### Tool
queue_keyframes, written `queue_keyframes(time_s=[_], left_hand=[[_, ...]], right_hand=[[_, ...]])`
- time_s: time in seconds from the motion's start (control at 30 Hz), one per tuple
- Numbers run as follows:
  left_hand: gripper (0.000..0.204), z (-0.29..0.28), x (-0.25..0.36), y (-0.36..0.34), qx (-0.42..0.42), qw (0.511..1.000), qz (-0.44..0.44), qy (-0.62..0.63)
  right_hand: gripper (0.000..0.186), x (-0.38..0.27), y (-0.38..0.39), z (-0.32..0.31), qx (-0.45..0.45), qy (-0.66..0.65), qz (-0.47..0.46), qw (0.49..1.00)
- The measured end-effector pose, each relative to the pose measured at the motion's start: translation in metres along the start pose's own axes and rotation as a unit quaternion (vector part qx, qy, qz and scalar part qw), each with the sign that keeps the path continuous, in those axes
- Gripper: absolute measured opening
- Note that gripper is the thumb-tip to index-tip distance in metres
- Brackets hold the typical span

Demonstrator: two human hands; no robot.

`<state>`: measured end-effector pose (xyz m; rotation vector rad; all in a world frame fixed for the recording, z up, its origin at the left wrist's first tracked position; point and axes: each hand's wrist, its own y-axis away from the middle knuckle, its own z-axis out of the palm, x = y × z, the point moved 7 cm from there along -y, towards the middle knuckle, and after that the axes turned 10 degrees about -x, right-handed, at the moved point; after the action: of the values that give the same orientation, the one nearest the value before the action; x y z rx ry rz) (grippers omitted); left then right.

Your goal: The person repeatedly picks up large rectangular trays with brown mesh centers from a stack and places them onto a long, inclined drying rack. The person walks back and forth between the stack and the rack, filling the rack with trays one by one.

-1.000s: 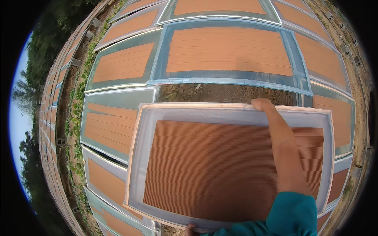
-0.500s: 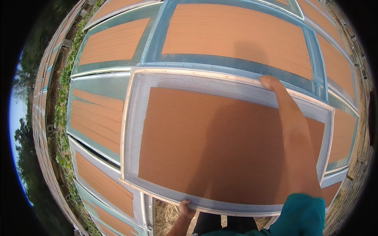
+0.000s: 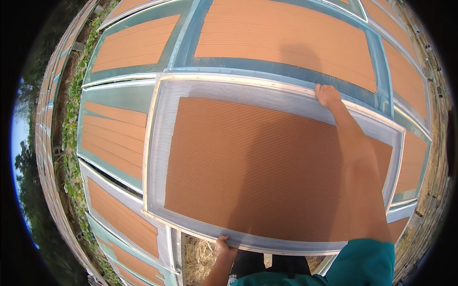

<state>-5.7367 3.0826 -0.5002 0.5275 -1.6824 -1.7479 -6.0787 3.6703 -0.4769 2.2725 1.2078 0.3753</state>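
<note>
A large wood-framed mesh tray (image 3: pixel 157 143) holds a sheet of fine reddish-brown parallel strands (image 3: pixel 253 171), partly in shadow. My right hand (image 3: pixel 327 95) grips its far rail, my arm reaching across the sheet. My left hand (image 3: pixel 224 247) holds the near rail, fingers curled over it. The tray's far edge lies against a blue-framed screen (image 3: pixel 381 76) bearing a paler orange sheet (image 3: pixel 281 33). To its left are green mesh screens (image 3: pixel 105 86) with orange sheets, some split into strips.
More screens with orange sheets (image 3: pixel 121 219) surround the tray. A strip of leafy plants (image 3: pixel 71 133) runs along the left, with another row of screens (image 3: pixel 45 119) and trees (image 3: pixel 26 167) beyond. Straw (image 3: pixel 200 252) shows below the tray, and dry ground (image 3: pixel 434 157) at the right.
The tray has moved forward, covering the gap of bare ground below the blue screen. Both hands have moved with it. The near rail and my left hand have come further into view.
</note>
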Motion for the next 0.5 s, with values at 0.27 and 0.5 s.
queue_keyframes(time_s=[0.27,0.5], left_hand=[[0.055,-0.071,-0.026,0.154,-0.022,0.999,-0.021,-0.024],[0.053,-0.102,-0.04,0.175,-0.127,0.992,-0.001,-0.012]], right_hand=[[0.048,-0.011,0.109,-0.042,-0.087,0.012,-0.046,0.995],[0.048,0.003,0.196,-0.075,0.001,-0.062,-0.031,0.998]])
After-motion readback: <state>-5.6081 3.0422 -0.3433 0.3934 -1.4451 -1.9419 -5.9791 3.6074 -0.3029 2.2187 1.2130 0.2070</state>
